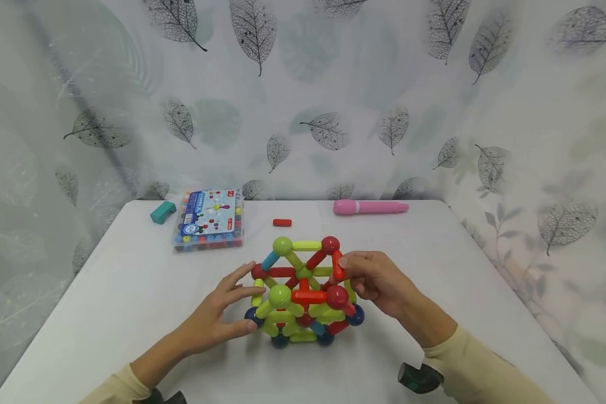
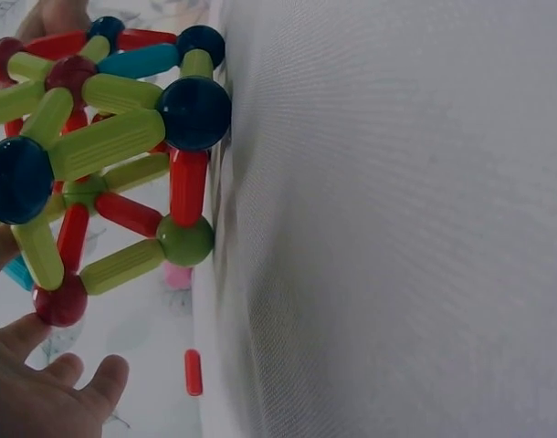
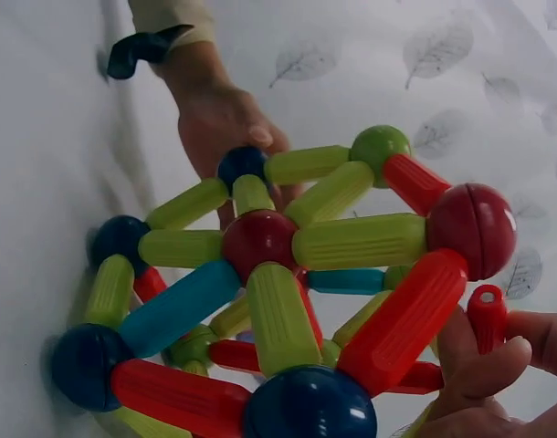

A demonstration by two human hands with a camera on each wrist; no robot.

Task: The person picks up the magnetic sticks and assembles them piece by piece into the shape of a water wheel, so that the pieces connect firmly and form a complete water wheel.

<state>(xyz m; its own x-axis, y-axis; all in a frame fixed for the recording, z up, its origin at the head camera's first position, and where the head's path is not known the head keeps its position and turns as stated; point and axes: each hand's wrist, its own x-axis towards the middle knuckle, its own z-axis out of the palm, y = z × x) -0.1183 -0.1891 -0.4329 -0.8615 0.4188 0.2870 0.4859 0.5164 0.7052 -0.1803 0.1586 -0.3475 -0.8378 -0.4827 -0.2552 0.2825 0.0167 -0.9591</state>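
A framework of magnetic rods and balls [image 1: 308,297] in lime, red and blue stands in the middle of the white table. On its right side my right hand [image 1: 379,280] pinches a red magnetic rod [image 1: 338,265] between thumb and fingers. One end of that rod overlaps the upper red ball [image 1: 330,244] in the head view; the other points down toward the front red ball [image 1: 337,297]. In the right wrist view, the rod's round tip shows just beside the front red ball [image 3: 472,231]. My left hand [image 1: 217,314] rests spread against the left side, fingertips at a red ball and thumb at a blue ball [image 1: 255,317].
Behind the framework lies a loose red rod [image 1: 282,223]. A clear box [image 1: 209,242] of balls and rods with a printed card sits back left, beside a teal block [image 1: 163,212]. Along the back edge lies a pink pen-shaped object [image 1: 379,207], near the leaf-patterned curtain [image 1: 323,95].
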